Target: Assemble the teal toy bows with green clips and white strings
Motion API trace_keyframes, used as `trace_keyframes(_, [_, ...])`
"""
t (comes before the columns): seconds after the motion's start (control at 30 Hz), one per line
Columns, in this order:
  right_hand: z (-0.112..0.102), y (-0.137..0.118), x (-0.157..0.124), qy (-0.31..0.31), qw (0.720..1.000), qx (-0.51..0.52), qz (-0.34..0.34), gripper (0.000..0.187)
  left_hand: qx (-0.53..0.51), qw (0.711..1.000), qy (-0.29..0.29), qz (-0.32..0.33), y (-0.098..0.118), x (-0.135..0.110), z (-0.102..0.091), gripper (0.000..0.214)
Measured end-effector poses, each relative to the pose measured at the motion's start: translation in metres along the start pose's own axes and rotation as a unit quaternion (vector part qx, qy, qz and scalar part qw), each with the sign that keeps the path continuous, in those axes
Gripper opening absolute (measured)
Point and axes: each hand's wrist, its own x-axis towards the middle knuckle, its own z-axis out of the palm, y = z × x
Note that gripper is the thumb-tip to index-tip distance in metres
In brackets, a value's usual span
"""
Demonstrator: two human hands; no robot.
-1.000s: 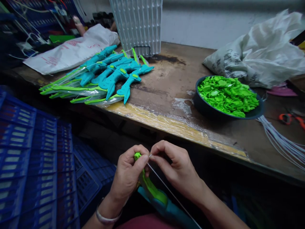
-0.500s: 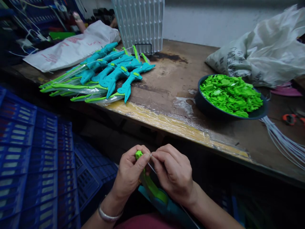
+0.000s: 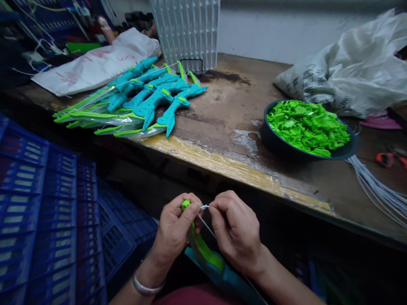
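A toy bow with a green limb (image 3: pixel 203 250) and a teal grip (image 3: pixel 219 275) lies close to my body, partly hidden by my arm. My left hand (image 3: pixel 174 226) is closed around the tip of the green limb, whose end pokes out above the thumb. Between my two hands a white string (image 3: pixel 205 207) shows a small twisted knot or loop. My right hand (image 3: pixel 237 231) pinches that string's end between thumb and forefinger. Another stretch of the string runs from the limb tip down beneath my right hand.
Several teal-and-green toy bows (image 3: pixel 149 95) are piled on the table (image 3: pixel 219 110). A dark basin (image 3: pixel 286 148) of green plastic parts stands right, near white strings (image 3: pixel 375 182) and orange-handled scissors (image 3: pixel 386 159). Blue crates (image 3: pixel 60 203) stand at left. White sacks (image 3: pixel 346 67) lie behind.
My right hand has drawn slightly away to the right, pulling the string end. The knotted bit of string now shows between my hands. My left hand stays almost still.
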Motion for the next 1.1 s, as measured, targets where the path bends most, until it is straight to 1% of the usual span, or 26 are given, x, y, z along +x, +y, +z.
trace_keyframes(0.07, [-0.001,-0.001,0.001,-0.006,1.0,0.015,0.01,0.014,0.005,1.0,-0.002,0.002,0.0,0.0,0.0,0.021])
trace_keyframes(0.17, [-0.002,-0.002,0.002,-0.037,0.998,0.039,0.025,0.005,0.031,0.999,0.005,0.017,0.0,-0.001,-0.001,0.021])
trace_keyframes(0.23, [-0.001,-0.002,0.004,-0.056,0.997,0.053,0.029,0.012,0.042,0.999,0.013,0.022,0.001,0.0,0.0,0.02])
trace_keyframes(0.37, [0.001,-0.002,0.006,-0.059,0.995,0.071,0.029,0.008,0.013,1.0,0.001,0.013,0.002,0.001,0.0,0.018])
trace_keyframes(0.47, [0.0,-0.002,0.007,-0.066,0.995,0.066,0.021,0.011,0.012,1.0,-0.001,0.006,0.002,0.0,0.0,0.02])
trace_keyframes(0.63, [-0.01,-0.002,0.006,-0.109,0.994,0.013,0.03,0.014,0.014,1.0,0.013,0.004,0.0,-0.002,0.0,0.022])
trace_keyframes(0.83, [-0.029,-0.002,0.0,-0.209,0.975,-0.073,0.025,0.02,0.015,0.999,0.021,-0.02,-0.005,0.0,0.001,0.03])
trace_keyframes(0.93, [-0.033,-0.002,-0.002,-0.241,0.962,-0.129,-0.014,0.023,0.007,0.999,0.028,-0.032,-0.011,0.004,0.0,0.031])
trace_keyframes(1.03, [-0.031,-0.003,0.0,-0.25,0.949,-0.181,-0.067,0.023,-0.023,0.998,0.032,-0.04,-0.014,0.009,-0.003,0.033])
trace_keyframes(1.1, [-0.028,-0.005,0.007,-0.254,0.938,-0.213,-0.101,0.022,-0.043,0.998,0.035,-0.036,-0.012,0.011,-0.005,0.033])
